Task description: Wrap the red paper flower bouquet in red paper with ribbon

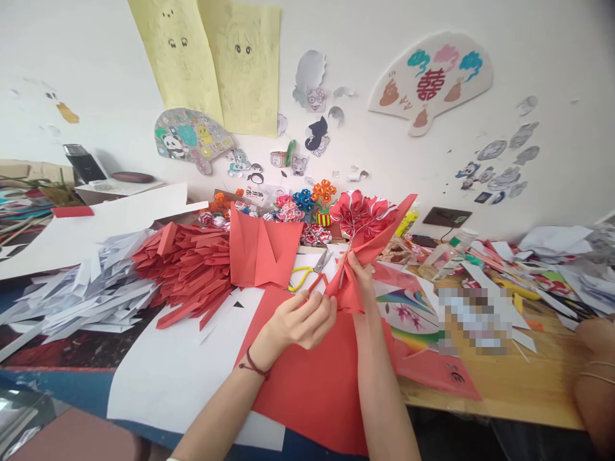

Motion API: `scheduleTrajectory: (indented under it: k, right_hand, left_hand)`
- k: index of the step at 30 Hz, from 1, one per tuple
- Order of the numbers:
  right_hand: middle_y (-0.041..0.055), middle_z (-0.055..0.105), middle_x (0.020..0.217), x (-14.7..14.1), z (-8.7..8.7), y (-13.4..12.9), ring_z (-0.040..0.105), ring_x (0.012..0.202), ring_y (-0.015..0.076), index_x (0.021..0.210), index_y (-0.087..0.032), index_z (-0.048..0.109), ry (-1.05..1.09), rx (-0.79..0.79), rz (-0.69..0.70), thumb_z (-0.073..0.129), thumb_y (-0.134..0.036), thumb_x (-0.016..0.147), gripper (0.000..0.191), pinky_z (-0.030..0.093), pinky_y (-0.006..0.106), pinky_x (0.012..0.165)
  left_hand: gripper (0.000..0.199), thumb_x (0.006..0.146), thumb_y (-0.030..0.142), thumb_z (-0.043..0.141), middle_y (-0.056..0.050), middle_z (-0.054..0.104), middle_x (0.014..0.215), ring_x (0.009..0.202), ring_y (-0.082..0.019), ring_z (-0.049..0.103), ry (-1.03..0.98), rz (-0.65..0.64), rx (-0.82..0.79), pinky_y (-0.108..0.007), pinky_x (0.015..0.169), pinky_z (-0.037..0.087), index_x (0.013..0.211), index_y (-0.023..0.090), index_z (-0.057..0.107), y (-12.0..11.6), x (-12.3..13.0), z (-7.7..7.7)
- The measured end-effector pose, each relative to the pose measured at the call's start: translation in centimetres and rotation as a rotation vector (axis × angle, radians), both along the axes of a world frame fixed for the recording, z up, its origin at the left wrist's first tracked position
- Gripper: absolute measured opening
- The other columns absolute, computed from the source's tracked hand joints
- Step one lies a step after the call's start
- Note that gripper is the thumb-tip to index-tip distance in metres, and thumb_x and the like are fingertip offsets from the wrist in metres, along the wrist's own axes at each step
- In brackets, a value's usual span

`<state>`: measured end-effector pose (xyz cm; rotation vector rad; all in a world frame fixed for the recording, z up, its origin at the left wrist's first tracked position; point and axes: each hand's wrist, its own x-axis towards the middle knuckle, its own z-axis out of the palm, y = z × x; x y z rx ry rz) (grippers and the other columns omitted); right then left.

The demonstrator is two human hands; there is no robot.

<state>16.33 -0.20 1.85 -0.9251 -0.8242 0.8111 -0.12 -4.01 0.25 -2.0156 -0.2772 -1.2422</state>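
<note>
A bunch of red-and-white paper flowers (361,211) on thin stems is held upright over the table, partly wrapped in a sheet of red paper (379,240). My right hand (364,278) is closed around the stems and the paper. At the lower left edge of that paper, my left hand (305,319) has its fingers pinched together on it. Scissors (314,270) with yellow and red handles lie just behind my left hand. Beneath both hands is a large flat red sheet (312,384). A creased red sheet (264,250) stands left of the scissors.
Folded red strips (189,269) and white strips (96,282) are heaped at left. White paper (177,371) lies under the red sheet. Small craft flowers (303,202) line the wall. Paper scraps, a clear bottle (454,250) and another person's arm (596,378) are at right.
</note>
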Motion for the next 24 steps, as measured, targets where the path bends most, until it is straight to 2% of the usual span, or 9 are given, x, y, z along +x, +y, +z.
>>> scheduleTrajectory:
  k: [6,11,15,18,24]
  right_hand:
    - [-0.0009,0.057,0.065,-0.2,-0.4,-0.4,0.058,0.065,0.0152,0.08,-0.019,0.061,0.04,-0.009,0.05,0.068,-0.047,0.069,0.031,0.049,0.027,0.058]
    - [-0.0031,0.053,0.06,0.0,-0.7,-0.1,0.05,0.051,0.0102,0.071,-0.017,0.057,0.051,-0.034,0.072,0.071,-0.048,0.067,0.034,0.042,0.024,0.049]
    - [-0.0012,0.055,0.063,0.0,-0.3,-0.3,0.053,0.058,0.0123,0.075,-0.016,0.06,-0.036,-0.031,0.032,0.067,-0.05,0.069,0.035,0.044,0.025,0.053]
    - [0.0003,0.055,0.062,-0.2,0.4,-1.1,0.055,0.062,0.0147,0.072,-0.016,0.061,-0.09,-0.024,0.03,0.065,-0.049,0.07,0.033,0.046,0.027,0.056]
    - [-0.0005,0.053,0.06,-0.5,1.2,-1.6,0.053,0.059,0.0147,0.07,-0.018,0.059,-0.124,-0.012,-0.058,0.065,-0.051,0.07,0.033,0.047,0.028,0.054]
  left_hand:
    - [0.018,0.074,0.004,0.065,0.002,0.058,0.062,0.058,-0.011,0.057,-0.041,0.062,-0.004,-0.028,0.052,0.041,0.087,0.016,0.063,-0.3,0.0,0.3]
    - [0.018,0.073,0.003,0.066,0.002,0.055,0.062,0.058,-0.011,0.055,-0.035,0.055,-0.009,-0.028,0.052,0.038,0.086,0.014,0.062,-0.5,0.2,0.1]
    - [0.011,0.077,0.006,0.063,0.002,0.051,0.058,0.058,-0.011,0.052,-0.065,0.055,-0.1,-0.029,0.054,0.035,0.082,0.015,0.061,-0.5,0.6,-0.1]
    - [0.011,0.08,0.006,0.056,0.001,0.054,0.062,0.06,-0.012,0.052,-0.081,0.064,-0.188,-0.03,0.057,0.033,0.08,0.017,0.059,-0.4,0.9,0.0]
    - [0.016,0.079,0.004,0.051,0.001,0.055,0.062,0.06,-0.012,0.052,-0.053,0.123,-0.105,-0.031,0.056,0.035,0.082,0.017,0.06,-0.2,0.9,-0.1]
